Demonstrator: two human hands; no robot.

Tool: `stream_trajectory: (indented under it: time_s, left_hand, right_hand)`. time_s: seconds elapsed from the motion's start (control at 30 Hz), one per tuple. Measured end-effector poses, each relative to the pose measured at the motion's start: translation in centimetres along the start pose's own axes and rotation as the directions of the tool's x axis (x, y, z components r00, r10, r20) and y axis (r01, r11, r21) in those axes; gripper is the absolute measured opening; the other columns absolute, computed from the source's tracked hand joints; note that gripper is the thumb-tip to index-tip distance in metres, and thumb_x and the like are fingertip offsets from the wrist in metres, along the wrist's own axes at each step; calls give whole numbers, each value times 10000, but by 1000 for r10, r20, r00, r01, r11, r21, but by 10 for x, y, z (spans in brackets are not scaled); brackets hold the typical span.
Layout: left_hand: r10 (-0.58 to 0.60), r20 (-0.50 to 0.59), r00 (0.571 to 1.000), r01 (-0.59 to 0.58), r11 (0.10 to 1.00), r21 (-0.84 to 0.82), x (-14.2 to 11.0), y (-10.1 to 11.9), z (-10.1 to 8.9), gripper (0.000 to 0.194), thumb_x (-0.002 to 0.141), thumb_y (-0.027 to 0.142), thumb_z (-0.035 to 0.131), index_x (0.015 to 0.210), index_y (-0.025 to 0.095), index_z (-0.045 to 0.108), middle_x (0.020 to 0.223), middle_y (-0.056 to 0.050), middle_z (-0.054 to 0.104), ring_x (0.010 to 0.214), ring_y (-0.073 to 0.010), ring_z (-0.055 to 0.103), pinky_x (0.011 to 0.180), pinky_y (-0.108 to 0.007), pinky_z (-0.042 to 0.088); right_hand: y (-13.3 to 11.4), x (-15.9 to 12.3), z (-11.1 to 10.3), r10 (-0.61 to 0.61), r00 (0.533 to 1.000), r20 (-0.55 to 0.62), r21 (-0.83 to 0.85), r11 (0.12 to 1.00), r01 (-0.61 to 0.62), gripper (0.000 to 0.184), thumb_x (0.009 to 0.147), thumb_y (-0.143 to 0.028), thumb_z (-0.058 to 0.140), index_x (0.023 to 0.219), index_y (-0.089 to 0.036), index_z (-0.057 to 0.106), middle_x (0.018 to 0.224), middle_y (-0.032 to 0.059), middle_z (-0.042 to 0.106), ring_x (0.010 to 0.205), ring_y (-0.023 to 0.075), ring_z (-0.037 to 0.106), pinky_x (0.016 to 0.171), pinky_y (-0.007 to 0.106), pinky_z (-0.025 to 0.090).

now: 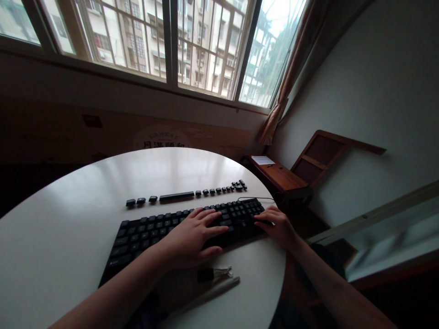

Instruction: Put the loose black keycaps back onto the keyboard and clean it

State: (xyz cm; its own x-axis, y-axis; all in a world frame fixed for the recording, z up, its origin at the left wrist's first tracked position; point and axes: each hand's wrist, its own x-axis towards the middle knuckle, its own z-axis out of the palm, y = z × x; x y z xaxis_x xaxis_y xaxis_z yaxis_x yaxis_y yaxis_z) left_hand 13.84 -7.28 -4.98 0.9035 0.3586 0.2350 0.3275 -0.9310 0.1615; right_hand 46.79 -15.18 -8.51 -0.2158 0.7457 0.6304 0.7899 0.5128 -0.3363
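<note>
A black keyboard (147, 233) lies at a slant on the white round table (61, 237), with keys gone from its lower right part. My left hand (197, 233) rests flat over its middle, fingers spread, covering some keys. At the right end, my right hand (276, 226) has thumb and fingers bent together against the number pad; a dark thing between them is too small to name. Behind the keyboard stands a row of loose keycaps, among them the long space bar (176, 196). In front lie a wire keycap puller (219, 273) and a slim grey stick (209, 294).
The keyboard's cable (255, 198) runs off over the table's right edge. Beyond that edge stands a wooden chair (284, 176) with paper (262, 160) on its seat. A barred window (206, 45) and a curtain (277, 114) are at the back.
</note>
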Motion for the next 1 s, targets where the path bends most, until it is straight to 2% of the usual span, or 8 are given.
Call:
stream_trajectory:
  time_s: [0.13, 0.33, 0.47, 0.57, 0.87, 1.0]
  left_hand:
    - [6, -18, 1000, -6, 1000, -11, 0, 0, 0, 501, 924, 588, 537, 1386, 394, 552, 1532, -44, 441, 1392, -347, 395, 1157, -550, 252]
    - [16, -31, 999, -16, 1000, -9, -1, -1, 2, 511, 932, 598, 517, 1397, 386, 543, 1539, -42, 432, 1399, -342, 386, 1168, -540, 235]
    - [2, -15, 1000, -2, 1000, -8, -1, 0, 1, 501, 926, 582, 538, 1388, 391, 550, 1532, -51, 443, 1390, -343, 402, 1164, -540, 241]
    - [-11, 1, 1000, 11, 1000, -7, -1, 2, -1, 503, 922, 578, 547, 1389, 391, 549, 1533, -62, 439, 1394, -351, 397, 1156, -549, 254]
    - [-10, 21, 1000, 10, 1000, -11, 0, 3, -5, 514, 908, 559, 578, 1392, 388, 545, 1536, -79, 431, 1402, -359, 386, 1148, -563, 262]
    - [-6, 13, 1000, 6, 1000, -15, 0, 1, -2, 515, 905, 549, 588, 1394, 396, 540, 1542, -70, 425, 1402, -357, 386, 1152, -564, 251]
  right_hand:
    - [2, -5, -1, -9, 999, 37, -9, 1000, 9, 111, 883, -269, 701, 977, -234, 749, 861, 44, 719, 828, 178, 617, 769, 334, 541]
    - [5, 1, -4, 43, 995, 87, 60, 997, -48, 119, 848, -283, 728, 943, -220, 762, 907, 63, 693, 881, 183, 630, 805, 333, 536]
    - [5, 6, -5, 46, 989, 138, 84, 995, -58, 104, 835, -278, 738, 911, -211, 760, 868, 60, 701, 860, 186, 634, 802, 334, 532]
    - [3, 7, -5, 55, 991, 126, 75, 995, -65, 90, 837, -260, 737, 908, -206, 750, 831, 53, 709, 832, 183, 631, 786, 333, 532]
    - [-4, 13, -12, -63, 992, 114, 33, 998, 60, 68, 868, -253, 701, 852, -221, 759, 877, 57, 698, 833, 168, 612, 761, 318, 522]
    - [-6, 18, -17, -86, 981, 173, -17, 996, 90, 107, 892, -260, 671, 838, -219, 755, 839, 53, 682, 795, 159, 582, 747, 311, 498]
